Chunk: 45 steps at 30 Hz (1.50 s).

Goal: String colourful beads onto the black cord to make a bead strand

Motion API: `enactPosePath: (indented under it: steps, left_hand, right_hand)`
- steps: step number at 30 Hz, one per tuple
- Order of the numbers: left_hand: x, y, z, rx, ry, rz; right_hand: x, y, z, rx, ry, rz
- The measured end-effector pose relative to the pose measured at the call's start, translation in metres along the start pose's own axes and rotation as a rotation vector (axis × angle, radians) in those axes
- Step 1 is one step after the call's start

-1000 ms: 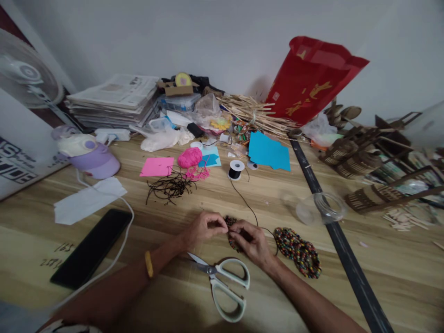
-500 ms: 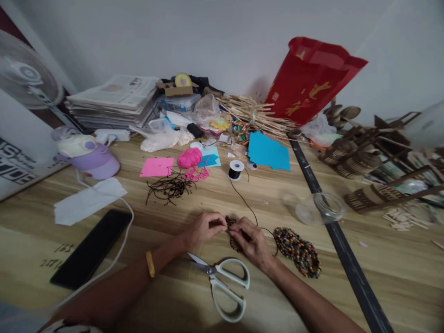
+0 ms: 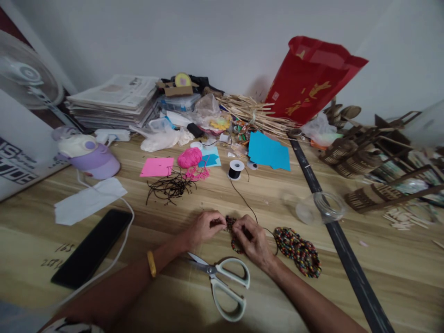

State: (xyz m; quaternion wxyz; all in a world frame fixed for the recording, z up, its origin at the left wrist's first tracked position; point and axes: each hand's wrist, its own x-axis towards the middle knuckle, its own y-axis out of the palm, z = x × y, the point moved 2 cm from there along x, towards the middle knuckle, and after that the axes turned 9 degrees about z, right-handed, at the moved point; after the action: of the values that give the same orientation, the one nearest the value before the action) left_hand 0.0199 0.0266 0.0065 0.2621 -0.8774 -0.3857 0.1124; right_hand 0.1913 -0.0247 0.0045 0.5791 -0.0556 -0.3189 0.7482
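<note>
My left hand is closed in a pinch, thumb against fingers; what lies between the tips is too small to make out. Just to its right, my right hand pinches at a string of small multicoloured beads, whose lower part hangs below the fingers and is partly hidden by them. Thin black cord runs from a white-rimmed spool down behind my right hand and loops out beside it. Scissors with pale handles lie beneath both hands, blades slightly apart. A coiled bead strand rests right of my right hand.
Black cord pieces, pink yarn and a blue sheet lie farther back. At left are a black phone and white cable. A clear plastic container and brown baskets stand at right.
My right hand has shifted slightly right, so the fingertips of my two hands are a little farther apart. More beads show between them.
</note>
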Motion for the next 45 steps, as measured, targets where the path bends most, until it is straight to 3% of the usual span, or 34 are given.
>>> enactPosePath:
  steps: [10,19,27,32,45]
  left_hand:
    - [-0.002,0.005,0.001,0.301,0.117,0.083]
    - [-0.003,0.005,-0.002,0.367,0.120,0.093]
    - [0.000,-0.003,0.005,-0.122,-0.067,0.003]
    - [0.000,-0.005,0.007,-0.386,-0.129,0.066]
    - [-0.002,-0.003,0.010,-0.535,-0.140,0.118]
  right_hand:
    - [0.001,-0.001,0.002,0.037,0.022,-0.019]
    - [0.001,0.000,0.001,0.024,-0.003,-0.020]
    - [0.001,-0.001,0.002,0.013,-0.009,-0.011]
    - [-0.001,0.000,0.005,-0.008,-0.072,0.014]
    - [-0.003,0.002,0.002,-0.049,-0.134,0.047]
